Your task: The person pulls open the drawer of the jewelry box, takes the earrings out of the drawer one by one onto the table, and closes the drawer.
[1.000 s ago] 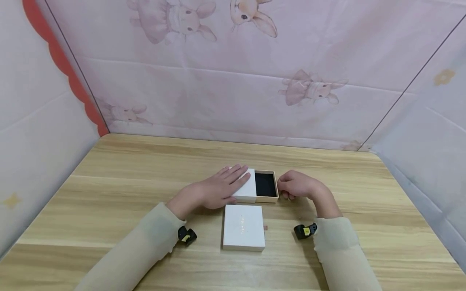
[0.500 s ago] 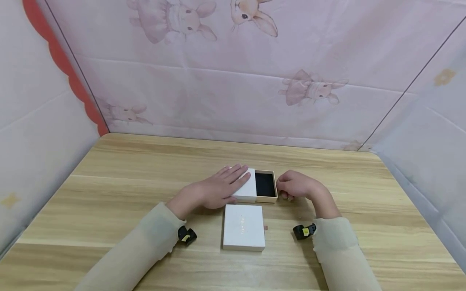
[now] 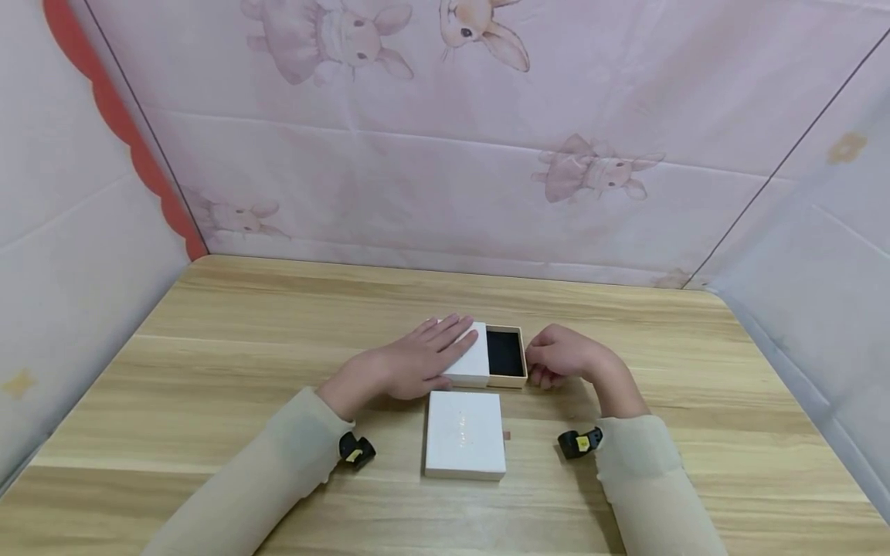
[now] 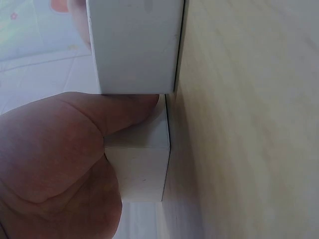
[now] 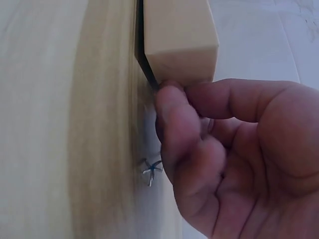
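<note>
A white drawer box (image 3: 476, 363) lies partly pulled out, with its tan inner tray (image 3: 507, 381) and black lining (image 3: 504, 354) showing on the right. My left hand (image 3: 420, 359) lies across the white sleeve with its fingers straight and spread; the thumb (image 4: 132, 109) is against the side in the left wrist view. At the tray's right end my right hand (image 3: 565, 357) has curled fingers. In the right wrist view its thumb and forefinger pinch together right at the tray's end face (image 5: 182, 67); whatever is between them is hidden.
A second white box (image 3: 466, 432) with faint gold lettering sits just in front of the first, a small pinkish tab (image 3: 507, 435) sticking out on its right. The wooden table (image 3: 278, 309) ends at a rabbit-print backdrop (image 3: 431, 201).
The tray has slid slightly left into its sleeve, and my right hand has shifted left with it. My left hand and the front box look unmoved.
</note>
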The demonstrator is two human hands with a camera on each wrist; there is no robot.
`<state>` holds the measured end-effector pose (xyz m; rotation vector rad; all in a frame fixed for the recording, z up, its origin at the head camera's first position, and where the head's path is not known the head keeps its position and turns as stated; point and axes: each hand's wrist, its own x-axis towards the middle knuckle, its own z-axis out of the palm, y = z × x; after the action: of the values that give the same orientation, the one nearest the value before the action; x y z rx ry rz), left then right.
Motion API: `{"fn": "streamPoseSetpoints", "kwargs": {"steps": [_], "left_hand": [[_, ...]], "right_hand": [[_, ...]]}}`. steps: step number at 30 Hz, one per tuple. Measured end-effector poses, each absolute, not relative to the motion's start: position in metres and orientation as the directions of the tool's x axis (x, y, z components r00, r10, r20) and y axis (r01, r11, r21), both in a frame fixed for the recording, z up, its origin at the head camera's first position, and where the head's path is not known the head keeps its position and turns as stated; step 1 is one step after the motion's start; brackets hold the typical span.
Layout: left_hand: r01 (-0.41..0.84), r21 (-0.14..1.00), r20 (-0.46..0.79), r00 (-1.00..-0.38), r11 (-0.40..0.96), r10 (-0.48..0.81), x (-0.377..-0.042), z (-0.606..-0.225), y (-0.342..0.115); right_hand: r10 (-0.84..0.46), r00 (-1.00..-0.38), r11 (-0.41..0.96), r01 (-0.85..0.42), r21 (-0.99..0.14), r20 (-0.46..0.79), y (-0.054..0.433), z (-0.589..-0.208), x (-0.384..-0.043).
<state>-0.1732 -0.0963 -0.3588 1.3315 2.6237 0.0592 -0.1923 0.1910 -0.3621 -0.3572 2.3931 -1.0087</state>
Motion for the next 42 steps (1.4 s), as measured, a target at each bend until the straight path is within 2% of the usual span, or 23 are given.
{"fn": "streamPoseSetpoints", "kwargs": {"steps": [5, 21, 42], "left_hand": [[0.797, 0.117, -0.158, -0.574, 0.592, 0.804, -0.1736, -0.3604, -0.0962], [0.797, 0.114, -0.162, -0.574, 0.593, 0.803, -0.1757, -0.3641, -0.0967], [0.793, 0.110, -0.160, -0.580, 0.599, 0.799, -0.1760, -0.3630, -0.0961]], "right_hand": [[-0.414, -0.819, 0.666, 0.025, -0.746, -0.397, 0.1910, -0.3627, -0.1930], [-0.421, -0.804, 0.591, 0.108, -0.800, -0.419, 0.1893, -0.3624, -0.1911], [-0.429, -0.794, 0.574, 0.128, -0.809, -0.431, 0.1874, -0.3637, -0.1936]]}}
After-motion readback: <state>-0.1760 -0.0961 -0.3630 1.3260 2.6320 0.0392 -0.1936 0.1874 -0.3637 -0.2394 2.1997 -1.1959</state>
